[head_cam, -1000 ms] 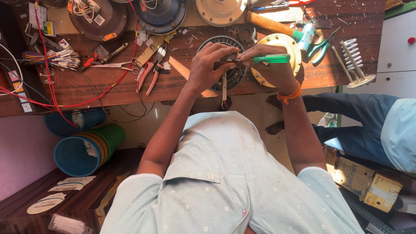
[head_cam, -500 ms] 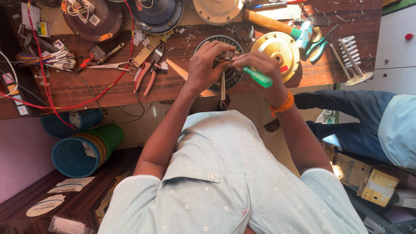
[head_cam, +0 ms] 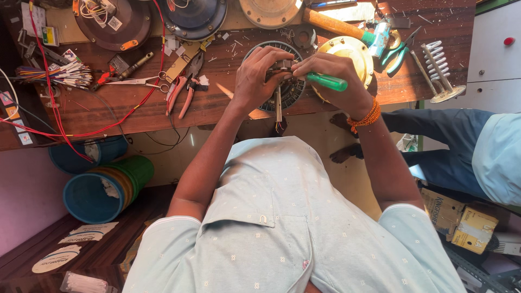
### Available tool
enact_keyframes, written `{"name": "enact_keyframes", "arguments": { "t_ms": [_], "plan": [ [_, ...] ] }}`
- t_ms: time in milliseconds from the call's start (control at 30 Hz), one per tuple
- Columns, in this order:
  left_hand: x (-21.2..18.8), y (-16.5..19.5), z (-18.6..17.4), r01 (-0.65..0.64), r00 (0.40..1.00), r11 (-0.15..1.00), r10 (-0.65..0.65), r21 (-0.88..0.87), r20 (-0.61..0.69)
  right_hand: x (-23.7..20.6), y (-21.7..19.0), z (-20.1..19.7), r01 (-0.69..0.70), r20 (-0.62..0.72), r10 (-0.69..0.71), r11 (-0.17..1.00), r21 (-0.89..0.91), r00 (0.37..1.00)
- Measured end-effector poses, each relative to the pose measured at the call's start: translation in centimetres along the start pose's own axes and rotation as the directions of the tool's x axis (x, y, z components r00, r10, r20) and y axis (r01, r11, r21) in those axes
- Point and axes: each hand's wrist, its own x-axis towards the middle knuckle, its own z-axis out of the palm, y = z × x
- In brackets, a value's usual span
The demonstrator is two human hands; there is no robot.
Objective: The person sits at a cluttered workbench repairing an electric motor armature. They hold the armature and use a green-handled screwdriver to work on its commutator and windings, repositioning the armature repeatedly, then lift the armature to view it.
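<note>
My left hand grips a small metal part over a round black slotted motor core that lies on the wooden workbench. My right hand is closed around a green-handled screwdriver, whose tip points left into the part between my hands. A thin shaft with wires hangs down from the core past the bench edge. A round yellow metal cover lies just behind my right hand.
Red-handled pliers, scissors, red wire, a hammer with a wooden handle, teal pliers and round fan housings litter the bench. Stacked buckets stand below left. Another person's leg is at right.
My right hand has turned the screwdriver from slanting to nearly level and drawn in close against my left hand. The view has shifted slightly downward.
</note>
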Motion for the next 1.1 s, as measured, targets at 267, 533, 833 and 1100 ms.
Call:
{"name": "enact_keyframes", "arguments": {
  "t_ms": [267,533,833,1100],
  "plan": [
    [-0.2,0.3,-0.3,-0.009,0.997,1.0,0.011,0.021,-0.075,-0.4,-0.4,2.3,-0.054,-0.153,0.078,0.987,0.155,0.985],
    [0.0,0.5,-0.3,0.05,0.999,0.999,-0.05,0.007,0.006,-1.2,1.2,1.0,0.009,-0.079,-0.004,0.998,0.069,0.997],
    [-0.1,0.6,0.0,0.044,0.998,0.997,-0.046,-0.056,-0.032,-2.3,3.2,2.2,-0.067,-0.158,0.151,0.896,0.439,0.976],
    [-1.8,-0.7,0.9,0.127,0.978,0.848,-0.193,-0.514,-0.076,-4.1,4.4,2.3,-0.12,-0.277,0.414,0.714,0.69,0.867]
  ]
}}
